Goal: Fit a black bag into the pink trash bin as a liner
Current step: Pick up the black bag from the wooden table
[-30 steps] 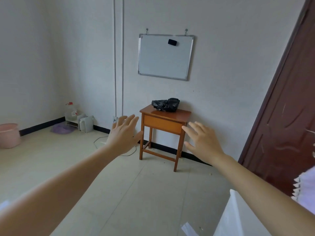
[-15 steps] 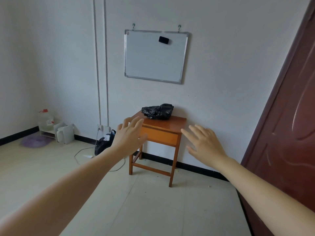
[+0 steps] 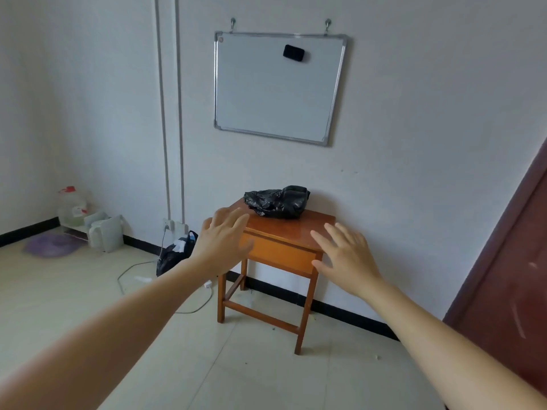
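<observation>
A crumpled black bag [image 3: 278, 201] lies on the back of a small wooden table [image 3: 299, 232] that stands against the white wall. My left hand [image 3: 222, 241] is stretched out in front of the table's left corner, fingers spread, holding nothing. My right hand [image 3: 344, 255] reaches toward the table's right front corner, also spread and empty. Both hands are short of the bag and apart from it. The pink trash bin is out of view.
A whiteboard [image 3: 275, 87] with a black eraser hangs above the table. A dark red door [image 3: 509, 276] stands at the right. On the floor at the left are a full black bag [image 3: 174, 255], a cable [image 3: 136, 267], white jugs [image 3: 106, 233] and a purple mat [image 3: 51, 244].
The view has swung right and come closer to the table. The pink bin at the far left has left the frame. Both hands stay spread and empty.
</observation>
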A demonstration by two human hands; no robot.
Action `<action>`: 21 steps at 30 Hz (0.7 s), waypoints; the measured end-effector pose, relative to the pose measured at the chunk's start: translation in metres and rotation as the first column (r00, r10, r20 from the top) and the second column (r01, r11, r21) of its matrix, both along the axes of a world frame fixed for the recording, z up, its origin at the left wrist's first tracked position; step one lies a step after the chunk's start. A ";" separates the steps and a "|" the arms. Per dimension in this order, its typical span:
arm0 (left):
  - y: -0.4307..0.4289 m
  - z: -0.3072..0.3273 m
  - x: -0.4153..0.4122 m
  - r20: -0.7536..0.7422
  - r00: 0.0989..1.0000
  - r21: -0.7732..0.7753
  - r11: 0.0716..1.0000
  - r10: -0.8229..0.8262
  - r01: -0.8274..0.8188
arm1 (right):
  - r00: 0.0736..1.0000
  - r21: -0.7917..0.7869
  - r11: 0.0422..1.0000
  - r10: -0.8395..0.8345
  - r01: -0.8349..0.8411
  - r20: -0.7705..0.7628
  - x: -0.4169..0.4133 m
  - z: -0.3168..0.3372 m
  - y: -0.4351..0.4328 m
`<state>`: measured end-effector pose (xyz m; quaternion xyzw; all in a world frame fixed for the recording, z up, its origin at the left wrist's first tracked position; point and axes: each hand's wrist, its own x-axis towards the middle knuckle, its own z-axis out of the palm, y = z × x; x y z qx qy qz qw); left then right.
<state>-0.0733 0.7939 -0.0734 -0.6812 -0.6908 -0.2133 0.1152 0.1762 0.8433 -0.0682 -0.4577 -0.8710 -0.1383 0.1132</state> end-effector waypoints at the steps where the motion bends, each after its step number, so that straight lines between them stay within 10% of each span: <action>1: 0.016 0.000 -0.005 0.016 1.000 0.003 1.000 0.008 -0.008 | 1.000 0.003 1.000 0.003 -0.003 -0.007 -0.004 -0.001 0.019; 21: 0.380 -0.036 -0.070 0.000 0.999 -0.095 0.994 -0.049 0.049 | 0.985 -0.056 0.998 0.002 0.007 0.170 -0.043 -0.032 0.365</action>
